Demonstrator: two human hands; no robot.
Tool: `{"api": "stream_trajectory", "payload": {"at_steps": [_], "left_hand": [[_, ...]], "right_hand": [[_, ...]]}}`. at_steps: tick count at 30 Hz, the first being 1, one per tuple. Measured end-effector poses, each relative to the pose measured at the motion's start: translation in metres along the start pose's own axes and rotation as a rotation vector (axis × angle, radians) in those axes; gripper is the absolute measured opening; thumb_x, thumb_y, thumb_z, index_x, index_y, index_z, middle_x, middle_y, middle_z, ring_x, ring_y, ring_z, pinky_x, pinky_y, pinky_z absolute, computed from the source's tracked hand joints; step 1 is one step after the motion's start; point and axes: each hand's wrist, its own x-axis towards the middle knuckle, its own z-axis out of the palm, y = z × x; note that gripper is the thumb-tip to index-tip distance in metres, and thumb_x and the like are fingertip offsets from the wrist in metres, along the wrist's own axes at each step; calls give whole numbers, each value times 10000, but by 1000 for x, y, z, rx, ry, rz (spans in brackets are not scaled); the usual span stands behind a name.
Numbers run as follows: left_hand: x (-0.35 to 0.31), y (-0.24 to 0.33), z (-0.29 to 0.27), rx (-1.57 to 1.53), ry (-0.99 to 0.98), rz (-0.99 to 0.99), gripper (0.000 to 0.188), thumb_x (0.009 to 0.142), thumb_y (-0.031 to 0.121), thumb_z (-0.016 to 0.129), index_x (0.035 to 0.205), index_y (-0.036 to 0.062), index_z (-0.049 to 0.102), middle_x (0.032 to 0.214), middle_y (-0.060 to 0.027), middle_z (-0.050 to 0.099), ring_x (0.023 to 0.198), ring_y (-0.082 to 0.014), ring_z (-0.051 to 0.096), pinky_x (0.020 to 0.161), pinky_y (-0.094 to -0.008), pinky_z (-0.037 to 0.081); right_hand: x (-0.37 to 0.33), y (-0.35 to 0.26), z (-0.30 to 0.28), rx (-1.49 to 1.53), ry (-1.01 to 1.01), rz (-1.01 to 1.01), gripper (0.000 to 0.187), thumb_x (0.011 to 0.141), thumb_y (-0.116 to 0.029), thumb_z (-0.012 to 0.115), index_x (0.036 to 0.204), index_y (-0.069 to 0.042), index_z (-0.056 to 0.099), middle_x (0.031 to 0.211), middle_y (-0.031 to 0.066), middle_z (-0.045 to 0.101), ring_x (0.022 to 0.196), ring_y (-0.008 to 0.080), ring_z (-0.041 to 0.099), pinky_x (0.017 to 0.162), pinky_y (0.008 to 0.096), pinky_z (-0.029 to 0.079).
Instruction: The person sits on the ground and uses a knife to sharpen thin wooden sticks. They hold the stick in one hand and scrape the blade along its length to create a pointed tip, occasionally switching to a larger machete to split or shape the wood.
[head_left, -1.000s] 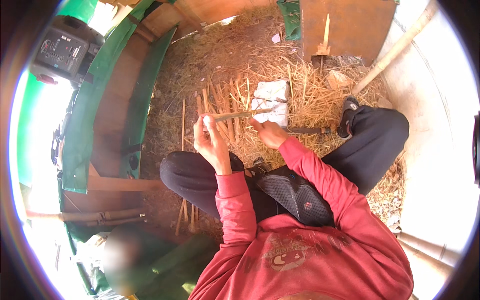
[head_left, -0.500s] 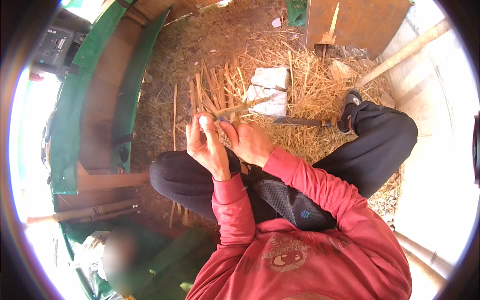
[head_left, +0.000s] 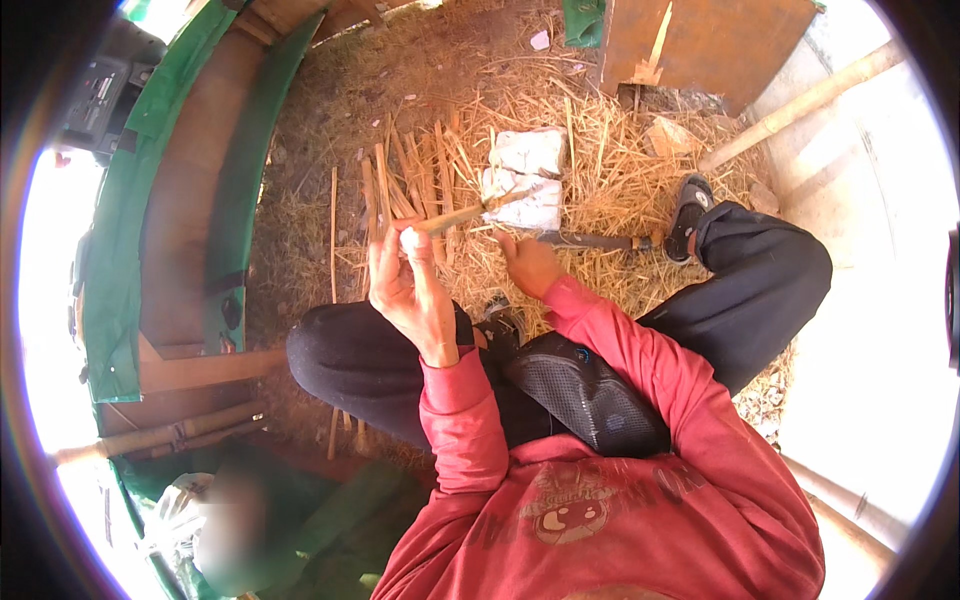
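Out over the straw, my left hand point(head_left: 410, 290) pinches one end of a split bamboo strip point(head_left: 450, 218) between thumb and fingers. The strip slants up to the right, its far end in front of two white blocks point(head_left: 527, 153). My right hand point(head_left: 530, 265) is closed, apart from the strip and below its far end. Whatever it grips, if anything, is too small or hidden to make out. Just beyond the right hand a long-bladed knife point(head_left: 600, 242) lies on the straw, its handle end near my shoe point(head_left: 688, 218).
Several cut bamboo strips point(head_left: 425, 170) lie beside the blocks, and a long thin stick point(head_left: 333, 260) lies farther left. A wooden board point(head_left: 715, 50) stands at the back right, near a bamboo pole point(head_left: 800, 105). Green-edged panels point(head_left: 180, 200) run along the left. A blurred person point(head_left: 235, 530) is at lower left.
My right hand has moved right, away from my left hand and the strip's held end. The left hand keeps its pinch on the strip, nearly in place. The view has shifted slightly.
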Motion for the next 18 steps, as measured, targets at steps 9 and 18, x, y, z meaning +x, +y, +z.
{"api": "stream_trajectory", "payload": {"at_steps": [9,18], "left_hand": [[2,0,-7,-61,34,-72,166,969,155,644,1016,1,687,812,-16,534,681,-82,542,589,-228,432],[0,-2,-7,-49,4,45,155,929,107,672,1044,4,694,867,-50,615,762,-104,599,646,-236,455]], "right_hand": [[-15,-41,-3,128,118,-164,588,1033,-437,405,791,12,697,724,294,626,704,482,626,659,553,495],[-25,-63,-13,278,147,-226,536,1032,-417,417,839,12,674,726,286,622,698,471,628,596,537,457]]}}
